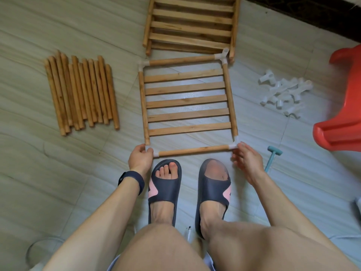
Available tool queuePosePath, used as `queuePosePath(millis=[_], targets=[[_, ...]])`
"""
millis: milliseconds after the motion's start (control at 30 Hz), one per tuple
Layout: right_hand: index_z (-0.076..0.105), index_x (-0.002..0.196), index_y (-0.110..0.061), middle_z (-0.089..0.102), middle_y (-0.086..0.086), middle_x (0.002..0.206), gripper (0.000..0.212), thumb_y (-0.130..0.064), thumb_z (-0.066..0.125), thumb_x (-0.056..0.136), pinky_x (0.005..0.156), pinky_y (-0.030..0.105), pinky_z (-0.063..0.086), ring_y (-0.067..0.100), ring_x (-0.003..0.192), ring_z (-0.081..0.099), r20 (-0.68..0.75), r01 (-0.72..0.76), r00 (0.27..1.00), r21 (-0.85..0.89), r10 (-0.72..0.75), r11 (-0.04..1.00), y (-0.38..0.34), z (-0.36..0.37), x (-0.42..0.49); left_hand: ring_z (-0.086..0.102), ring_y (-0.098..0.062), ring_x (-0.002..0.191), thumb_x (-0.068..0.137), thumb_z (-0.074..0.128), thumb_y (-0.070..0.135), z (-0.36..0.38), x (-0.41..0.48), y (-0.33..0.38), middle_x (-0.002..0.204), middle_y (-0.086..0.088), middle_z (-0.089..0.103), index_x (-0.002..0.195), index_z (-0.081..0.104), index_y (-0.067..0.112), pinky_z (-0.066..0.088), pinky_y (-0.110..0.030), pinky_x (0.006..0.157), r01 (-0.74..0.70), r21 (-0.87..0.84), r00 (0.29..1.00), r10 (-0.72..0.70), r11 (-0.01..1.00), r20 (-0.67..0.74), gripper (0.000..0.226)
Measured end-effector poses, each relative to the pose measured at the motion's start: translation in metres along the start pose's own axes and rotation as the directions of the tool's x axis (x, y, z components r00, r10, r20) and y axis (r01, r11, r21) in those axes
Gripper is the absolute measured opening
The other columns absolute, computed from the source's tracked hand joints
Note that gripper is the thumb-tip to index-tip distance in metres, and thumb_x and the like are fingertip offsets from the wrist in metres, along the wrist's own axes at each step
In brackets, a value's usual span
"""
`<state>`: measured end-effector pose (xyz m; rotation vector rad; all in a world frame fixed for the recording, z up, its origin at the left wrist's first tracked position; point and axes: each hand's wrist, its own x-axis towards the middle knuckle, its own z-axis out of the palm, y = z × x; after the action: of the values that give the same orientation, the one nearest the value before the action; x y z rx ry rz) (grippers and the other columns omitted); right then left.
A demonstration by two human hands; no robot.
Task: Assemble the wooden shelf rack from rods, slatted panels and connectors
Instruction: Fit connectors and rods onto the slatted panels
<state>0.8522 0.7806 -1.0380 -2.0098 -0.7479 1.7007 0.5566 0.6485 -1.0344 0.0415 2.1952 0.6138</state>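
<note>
Left hand [139, 158] pinching connector [150, 151]; right hand [247, 159] at opposite connector [233, 146], grasp unclear. Risk: skewed rail [144, 106] beyond left thumb missing socket.

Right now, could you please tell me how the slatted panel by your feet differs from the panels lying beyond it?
The near panel lies single, framed by end rods in corner connectors; the far panels are stacked, without either. The left hand grips and the right hand touches the near panel's front corners; the far panels lie untouched. Both are pale wooden slats between side rods.
</note>
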Motion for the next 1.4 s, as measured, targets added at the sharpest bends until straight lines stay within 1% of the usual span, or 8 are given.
queuePosePath(millis=[133, 333, 433, 500, 700, 1000, 1133, 1400], targets=[[0.073, 0.098, -0.013, 0.066, 0.010, 0.083, 0.015, -0.023, 0.063, 0.093, 0.059, 0.030, 0.046, 0.019, 0.066, 0.058, -0.045, -0.016, 0.999, -0.046, 0.014, 0.999, 0.000, 0.007, 0.004, 0.060, -0.034, 0.115, 0.097, 0.058, 0.036, 0.004, 0.006, 0.007, 0.127, -0.010, 0.064, 0.126, 0.060, 0.013, 0.049, -0.037, 0.096, -0.018, 0.141, 0.996, 0.030, 0.990, -0.080, 0.037], [0.068, 0.097, -0.028, 0.070, -0.002, 0.099, 0.016, -0.040, 0.069, 0.086, 0.086, 0.040, 0.054, 0.020, 0.097, 0.065, -0.092, 0.023, 0.995, -0.218, -0.044, 0.976, -0.001, 0.015, 0.012, 0.062, -0.039, 0.106, 0.098, 0.057, 0.042, 0.005, 0.017, 0.019, 0.118, -0.016, 0.064, 0.114, 0.059, 0.009, 0.048, -0.040, 0.080, -0.035, 0.356, 0.985, 0.092, 0.934, -0.146, 0.038], [0.068, 0.100, -0.025, 0.069, 0.001, 0.100, 0.040, -0.055, 0.067, 0.073, 0.093, 0.051, 0.054, 0.027, 0.100, 0.065, -0.115, 0.062, 0.987, -0.363, -0.111, 0.930, -0.007, 0.016, 0.016, 0.061, -0.040, 0.108, 0.100, 0.054, 0.039, 0.008, 0.021, 0.024, 0.121, -0.017, 0.062, 0.117, 0.058, 0.008, 0.049, -0.043, 0.083, -0.028, 0.423, 0.983, 0.101, 0.906, -0.150, 0.036], [0.067, 0.109, -0.018, 0.069, 0.005, 0.106, 0.059, -0.061, 0.064, 0.068, 0.090, 0.050, 0.055, 0.028, 0.098, 0.065, -0.132, 0.070, 0.981, -0.441, -0.142, 0.895, -0.012, 0.019, 0.017, 0.059, -0.040, 0.110, 0.101, 0.052, 0.037, 0.009, 0.021, 0.025, 0.123, -0.017, 0.060, 0.118, 0.058, 0.007, 0.048, -0.043, 0.084, -0.027, 0.437, 0.982, 0.105, 0.899, -0.155, 0.034], [0.062, 0.112, -0.016, 0.066, 0.004, 0.109, 0.036, -0.040, 0.068, 0.085, 0.090, 0.040, 0.052, 0.026, 0.099, 0.063, -0.170, 0.074, 0.965, -0.549, -0.198, 0.833, -0.024, 0.027, 0.023, 0.058, -0.041, 0.111, 0.102, 0.051, 0.032, 0.011, 0.017, 0.023, 0.124, -0.017, 0.059, 0.119, 0.057, 0.007, 0.046, -0.042, 0.084, -0.045, 0.407, 0.980, 0.120, 0.912, -0.159, 0.031], [0.072, 0.095, -0.024, 0.073, -0.001, 0.101, 0.013, -0.027, 0.074, 0.082, 0.099, 0.044, 0.052, 0.024, 0.101, 0.066, -0.168, 0.030, 0.980, -0.396, -0.104, 0.918, -0.020, 0.027, 0.032, 0.060, -0.031, 0.106, 0.100, 0.052, 0.041, -0.002, 0.035, 0.018, 0.113, -0.007, 0.067, 0.115, 0.064, 0.015, 0.048, -0.036, 0.090, -0.021, 0.118, 0.991, 0.036, 0.993, -0.129, 0.032], [0.070, 0.089, -0.027, 0.072, -0.003, 0.099, 0.007, -0.027, 0.075, 0.084, 0.099, 0.043, 0.053, 0.023, 0.100, 0.066, -0.172, 0.026, 0.980, -0.380, -0.098, 0.925, -0.023, 0.030, 0.030, 0.056, -0.028, 0.096, 0.101, 0.051, 0.040, -0.004, 0.040, 0.025, 0.114, -0.009, 0.067, 0.114, 0.063, 0.015, 0.044, -0.033, 0.082, -0.009, 0.133, 0.990, 0.028, 0.991, -0.137, 0.031], [0.074, 0.092, -0.022, 0.072, -0.003, 0.096, 0.015, -0.030, 0.078, 0.081, 0.092, 0.038, 0.054, 0.020, 0.097, 0.065, -0.149, 0.015, 0.986, -0.357, -0.073, 0.934, -0.027, 0.028, 0.029, 0.060, -0.035, 0.107, 0.103, 0.048, 0.039, -0.005, 0.038, 0.030, 0.116, -0.011, 0.066, 0.117, 0.060, 0.013, 0.042, -0.034, 0.079, -0.017, 0.240, 0.985, 0.058, 0.971, -0.164, 0.032]])
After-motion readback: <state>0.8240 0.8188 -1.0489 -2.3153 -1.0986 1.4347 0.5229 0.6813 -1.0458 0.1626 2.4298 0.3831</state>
